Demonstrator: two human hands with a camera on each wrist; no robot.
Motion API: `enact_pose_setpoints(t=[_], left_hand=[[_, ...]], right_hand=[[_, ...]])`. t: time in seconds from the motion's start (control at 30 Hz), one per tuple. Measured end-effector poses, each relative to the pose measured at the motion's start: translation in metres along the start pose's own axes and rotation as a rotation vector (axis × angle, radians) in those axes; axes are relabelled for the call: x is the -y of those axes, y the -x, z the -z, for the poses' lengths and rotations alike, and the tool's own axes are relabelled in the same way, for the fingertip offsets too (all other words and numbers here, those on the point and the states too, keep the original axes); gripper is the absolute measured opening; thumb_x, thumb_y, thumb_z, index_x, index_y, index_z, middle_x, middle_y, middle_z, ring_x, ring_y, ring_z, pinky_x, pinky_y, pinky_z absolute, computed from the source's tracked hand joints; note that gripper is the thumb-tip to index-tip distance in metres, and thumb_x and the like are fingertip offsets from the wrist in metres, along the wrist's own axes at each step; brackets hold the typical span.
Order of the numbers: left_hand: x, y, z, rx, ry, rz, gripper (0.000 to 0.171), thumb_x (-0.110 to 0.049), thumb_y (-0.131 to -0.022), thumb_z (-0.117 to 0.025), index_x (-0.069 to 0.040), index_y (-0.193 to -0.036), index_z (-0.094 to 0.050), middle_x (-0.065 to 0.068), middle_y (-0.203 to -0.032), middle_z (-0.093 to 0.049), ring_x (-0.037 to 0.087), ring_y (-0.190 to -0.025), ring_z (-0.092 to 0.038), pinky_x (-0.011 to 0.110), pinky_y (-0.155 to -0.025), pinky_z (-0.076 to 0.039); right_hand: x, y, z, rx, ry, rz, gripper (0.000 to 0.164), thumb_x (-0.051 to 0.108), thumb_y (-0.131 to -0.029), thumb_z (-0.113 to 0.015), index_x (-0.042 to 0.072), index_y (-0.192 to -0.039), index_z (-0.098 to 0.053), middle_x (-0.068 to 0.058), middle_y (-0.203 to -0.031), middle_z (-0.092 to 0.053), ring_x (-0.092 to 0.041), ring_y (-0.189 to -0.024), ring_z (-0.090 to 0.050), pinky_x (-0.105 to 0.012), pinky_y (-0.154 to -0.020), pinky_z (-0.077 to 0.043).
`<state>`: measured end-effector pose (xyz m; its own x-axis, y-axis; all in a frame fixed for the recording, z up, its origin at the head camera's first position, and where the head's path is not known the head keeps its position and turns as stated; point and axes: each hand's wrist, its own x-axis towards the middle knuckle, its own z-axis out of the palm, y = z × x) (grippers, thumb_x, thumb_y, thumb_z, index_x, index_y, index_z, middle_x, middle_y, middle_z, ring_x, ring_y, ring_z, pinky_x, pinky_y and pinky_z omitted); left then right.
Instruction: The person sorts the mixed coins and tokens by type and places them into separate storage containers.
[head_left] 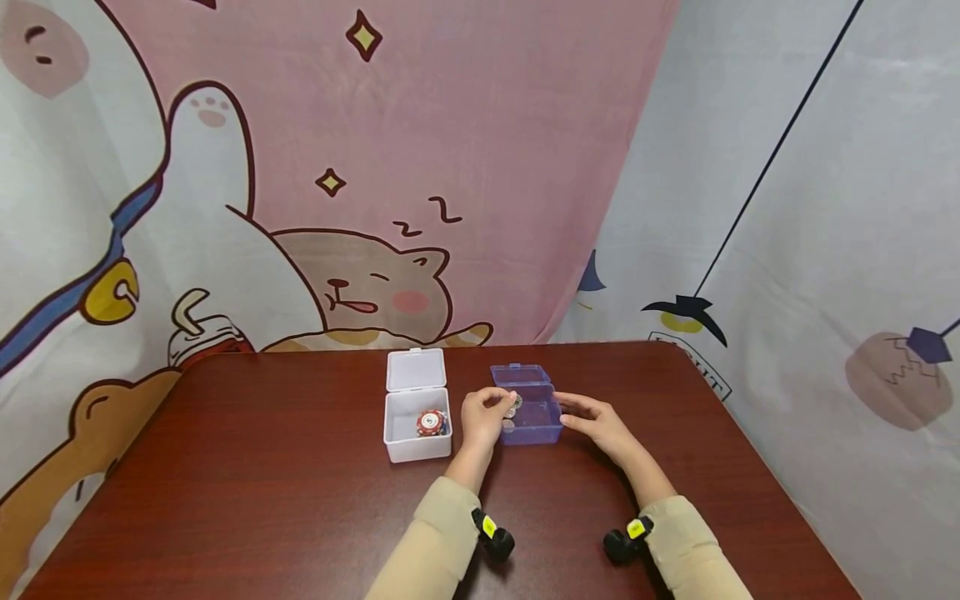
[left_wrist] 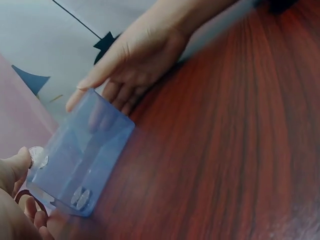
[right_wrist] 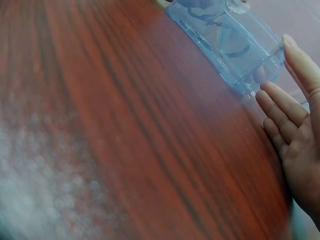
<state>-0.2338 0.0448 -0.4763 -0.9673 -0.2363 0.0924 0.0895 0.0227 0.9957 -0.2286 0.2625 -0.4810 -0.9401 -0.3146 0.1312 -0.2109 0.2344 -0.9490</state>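
Observation:
My left hand (head_left: 482, 418) pinches a silvery coin (left_wrist: 38, 157) between thumb and fingertips, at the left rim of a translucent blue plastic box (head_left: 538, 435). Other silvery coins (left_wrist: 81, 198) lie in that box's near left corner, seen through its wall in the left wrist view. On the box's right side rests my right hand (head_left: 606, 427), its fingers nearly straight and touching the wall. The hinged lid (head_left: 520, 375) of the blue box is raised at the back.
Left of the blue box stands a white plastic box (head_left: 420, 450) with its lid (head_left: 416, 369) up. A red and white poker chip (head_left: 431, 422) numbered 5 shows inside it, over other chips. Both boxes stand on a reddish-brown table (head_left: 262, 500); printed curtains (head_left: 525, 167) hang behind.

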Motion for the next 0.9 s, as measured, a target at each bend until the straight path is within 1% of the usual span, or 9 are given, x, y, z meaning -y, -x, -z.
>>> enact_pose_setpoints(t=[0.13, 0.17, 0.27, 0.37, 0.5, 0.57, 0.67, 0.77, 0.9], left_hand=[[0.001, -0.001, 0.0, -0.017, -0.07, -0.06, 0.011, -0.006, -0.074, -0.081, 0.0, -0.073, -0.072, 0.005, -0.082, -0.054, 0.016, -0.079, -0.049, 0.029, -0.074, -0.041], [0.002, -0.002, 0.001, -0.022, -0.087, -0.08, 0.011, -0.006, -0.074, -0.082, -0.001, -0.073, -0.073, 0.004, -0.081, -0.054, 0.016, -0.078, -0.049, 0.03, -0.074, -0.041], [0.005, -0.002, 0.001, -0.028, -0.122, -0.123, 0.01, -0.008, -0.073, -0.082, -0.002, -0.072, -0.073, 0.003, -0.079, -0.055, 0.016, -0.077, -0.049, 0.032, -0.074, -0.04], [0.008, -0.003, 0.001, -0.028, -0.137, -0.165, 0.01, -0.008, -0.073, -0.082, -0.003, -0.073, -0.073, 0.003, -0.078, -0.056, 0.016, -0.076, -0.05, 0.032, -0.073, -0.04], [0.01, -0.004, 0.002, -0.024, -0.138, -0.19, 0.01, -0.009, -0.074, -0.082, -0.003, -0.074, -0.074, 0.003, -0.077, -0.057, 0.015, -0.077, -0.05, 0.03, -0.072, -0.04], [0.01, -0.003, 0.003, -0.021, -0.144, -0.204, 0.009, -0.008, -0.074, -0.082, -0.003, -0.076, -0.074, 0.005, -0.078, -0.058, 0.017, -0.077, -0.051, 0.03, -0.071, -0.04], [0.009, -0.002, 0.003, -0.012, -0.165, -0.205, 0.01, -0.009, -0.075, -0.082, -0.004, -0.08, -0.076, 0.007, -0.081, -0.06, 0.02, -0.079, -0.053, 0.031, -0.073, -0.04], [0.008, 0.001, 0.004, 0.007, -0.17, -0.224, 0.014, -0.009, -0.075, -0.081, -0.002, -0.086, -0.076, 0.011, -0.084, -0.06, 0.024, -0.082, -0.054, 0.033, -0.073, -0.041], [0.006, 0.007, 0.007, 0.039, -0.145, -0.245, 0.02, -0.008, -0.075, -0.08, 0.002, -0.092, -0.074, 0.017, -0.087, -0.058, 0.028, -0.082, -0.053, 0.033, -0.071, -0.041]], right_hand=[[-0.015, -0.004, 0.002, -0.01, -0.01, 0.003, 0.043, 0.0, -0.091, -0.062, -0.005, -0.133, -0.053, -0.026, -0.131, -0.053, -0.044, -0.117, -0.049, -0.023, -0.085, -0.046], [-0.019, -0.005, 0.003, -0.014, -0.006, 0.0, 0.043, 0.001, -0.091, -0.062, -0.004, -0.133, -0.053, -0.025, -0.131, -0.053, -0.042, -0.117, -0.05, -0.023, -0.085, -0.046], [-0.023, -0.007, 0.003, -0.024, 0.008, -0.005, 0.043, 0.005, -0.091, -0.065, 0.0, -0.133, -0.055, -0.021, -0.13, -0.056, -0.037, -0.116, -0.053, -0.025, -0.086, -0.046], [-0.024, -0.007, 0.003, -0.033, 0.007, -0.014, 0.043, 0.008, -0.09, -0.066, 0.004, -0.132, -0.057, -0.017, -0.13, -0.057, -0.034, -0.116, -0.054, -0.026, -0.086, -0.047], [-0.024, -0.008, 0.004, -0.029, 0.008, -0.007, 0.043, 0.009, -0.09, -0.066, 0.004, -0.132, -0.057, -0.016, -0.129, -0.058, -0.033, -0.116, -0.054, -0.026, -0.087, -0.047], [-0.024, -0.008, 0.004, -0.027, 0.01, -0.005, 0.043, 0.009, -0.09, -0.066, 0.004, -0.132, -0.057, -0.016, -0.129, -0.058, -0.034, -0.116, -0.054, -0.026, -0.087, -0.047], [-0.026, -0.008, 0.004, -0.028, 0.011, -0.004, 0.042, 0.008, -0.09, -0.066, 0.005, -0.131, -0.058, -0.016, -0.129, -0.058, -0.034, -0.115, -0.054, -0.026, -0.087, -0.047], [-0.027, -0.008, 0.003, -0.034, 0.016, -0.012, 0.042, 0.009, -0.09, -0.067, 0.007, -0.131, -0.059, -0.015, -0.129, -0.059, -0.033, -0.115, -0.054, -0.026, -0.087, -0.047], [-0.028, -0.007, 0.003, -0.034, 0.021, -0.02, 0.042, 0.011, -0.09, -0.067, 0.006, -0.131, -0.058, -0.016, -0.129, -0.058, -0.032, -0.115, -0.055, -0.027, -0.087, -0.047]])
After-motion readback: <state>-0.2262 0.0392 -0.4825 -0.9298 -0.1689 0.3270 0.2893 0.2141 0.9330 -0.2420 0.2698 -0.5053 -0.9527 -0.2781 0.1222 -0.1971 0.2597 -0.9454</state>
